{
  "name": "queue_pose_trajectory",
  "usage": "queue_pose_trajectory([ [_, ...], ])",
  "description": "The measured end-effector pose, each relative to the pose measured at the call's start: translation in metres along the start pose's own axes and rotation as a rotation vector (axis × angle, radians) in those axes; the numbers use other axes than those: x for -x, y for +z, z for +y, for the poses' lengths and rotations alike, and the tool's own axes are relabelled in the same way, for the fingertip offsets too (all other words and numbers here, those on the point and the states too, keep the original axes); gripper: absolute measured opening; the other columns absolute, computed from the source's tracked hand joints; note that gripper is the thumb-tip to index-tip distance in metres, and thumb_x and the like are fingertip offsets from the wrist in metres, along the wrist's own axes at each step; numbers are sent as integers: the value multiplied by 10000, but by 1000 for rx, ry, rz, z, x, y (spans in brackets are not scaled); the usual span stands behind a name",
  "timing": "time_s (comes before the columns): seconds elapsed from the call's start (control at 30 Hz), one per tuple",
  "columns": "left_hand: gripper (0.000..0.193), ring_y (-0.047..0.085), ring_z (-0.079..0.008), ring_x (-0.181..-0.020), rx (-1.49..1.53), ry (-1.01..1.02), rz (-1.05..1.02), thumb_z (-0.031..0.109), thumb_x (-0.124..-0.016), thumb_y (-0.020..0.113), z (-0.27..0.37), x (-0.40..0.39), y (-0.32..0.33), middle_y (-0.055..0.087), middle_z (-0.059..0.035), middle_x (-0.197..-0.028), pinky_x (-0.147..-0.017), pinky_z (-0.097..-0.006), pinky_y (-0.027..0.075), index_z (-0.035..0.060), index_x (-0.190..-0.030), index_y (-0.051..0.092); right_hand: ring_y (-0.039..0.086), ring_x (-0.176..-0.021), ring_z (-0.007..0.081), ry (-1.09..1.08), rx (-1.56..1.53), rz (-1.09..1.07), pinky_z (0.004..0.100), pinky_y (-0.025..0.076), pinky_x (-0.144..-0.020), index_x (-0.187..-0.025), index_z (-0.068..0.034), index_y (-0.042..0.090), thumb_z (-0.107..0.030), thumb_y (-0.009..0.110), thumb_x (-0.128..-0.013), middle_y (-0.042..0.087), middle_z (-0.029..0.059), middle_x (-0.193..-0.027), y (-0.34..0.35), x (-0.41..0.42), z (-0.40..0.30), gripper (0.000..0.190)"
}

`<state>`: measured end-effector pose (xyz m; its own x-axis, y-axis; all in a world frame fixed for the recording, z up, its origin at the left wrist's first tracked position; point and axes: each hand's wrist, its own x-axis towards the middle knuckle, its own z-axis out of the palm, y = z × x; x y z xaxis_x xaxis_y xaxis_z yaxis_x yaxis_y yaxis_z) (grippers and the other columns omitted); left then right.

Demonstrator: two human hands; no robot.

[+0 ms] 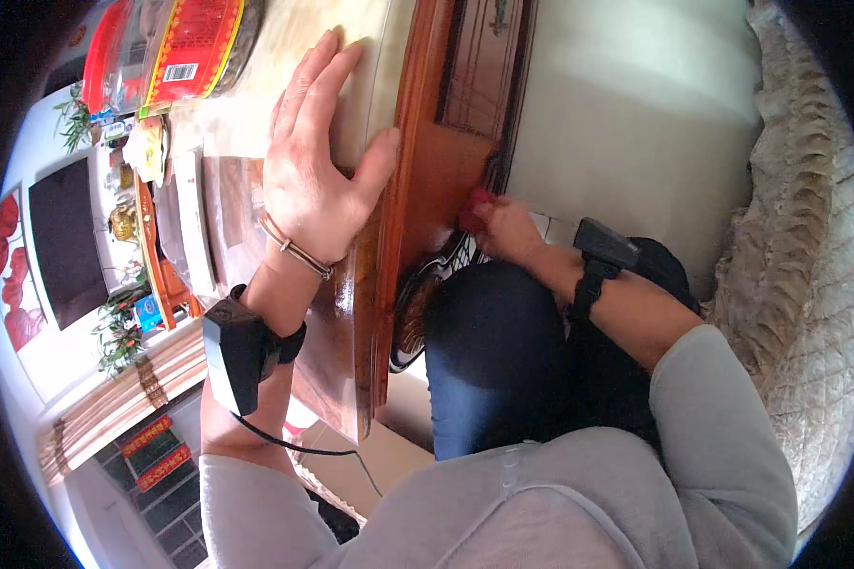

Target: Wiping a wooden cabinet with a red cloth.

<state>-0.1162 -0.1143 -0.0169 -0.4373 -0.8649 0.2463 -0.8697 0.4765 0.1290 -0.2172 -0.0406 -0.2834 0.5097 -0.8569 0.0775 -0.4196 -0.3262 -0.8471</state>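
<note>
My left hand (320,160) rests palm down on the pale, glossy top of a table (373,78), its thumb spread towards the wooden edge. It holds nothing. Lower down on the right, my right hand (511,231) grips a red cloth (474,208) against the bottom of the table's reddish-brown wooden side panel (434,185). My fingers and the panel's shadow hide part of the cloth. Both wrists wear black strapped devices, the left one with a cable.
A clear plastic jar (199,53) with a red lid and label stands on the tabletop. Beside my knee is a dark round mesh-like basket (414,323), partly hidden. A quilted sofa cover (783,235) lies along the right, past the pale floor (626,107).
</note>
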Motion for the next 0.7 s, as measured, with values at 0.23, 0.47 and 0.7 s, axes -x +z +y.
queue_pose_trajectory([
  [0.23, 589, 406, -329, -1217, -6, -32, -16, 107, -682, 661, 2, 2, -2, 430, -160, -1320, -1004, -391, 336, 54, -1234, 465, 615, -795, 348, 74, -332, -375, 418, 497, -741, -868, -33, 647, -210, 629, -639, 631, 211, -785, -42, -11, -38, 290],
  [0.47, 572, 408, -316, -1223, 38, -31, -10, 149, -698, 644, -3, 2, -3, 430, -157, -1324, -1008, -387, 334, 56, -1237, 475, 614, -726, 195, 649, -1224, -296, 315, 501, -665, -941, -10, 641, -116, 590, -692, 652, 113, -764, -46, -8, -11, 276],
  [0.7, 572, 408, -324, -1222, 82, -22, -12, 152, -695, 637, -5, 2, -1, 424, -163, -1330, -1007, -391, 331, 52, -1235, 479, 609, -579, 234, 602, -700, 191, 357, 483, -530, -937, -10, 624, -73, 521, -739, 635, 119, -700, -45, -55, 80, 232],
])
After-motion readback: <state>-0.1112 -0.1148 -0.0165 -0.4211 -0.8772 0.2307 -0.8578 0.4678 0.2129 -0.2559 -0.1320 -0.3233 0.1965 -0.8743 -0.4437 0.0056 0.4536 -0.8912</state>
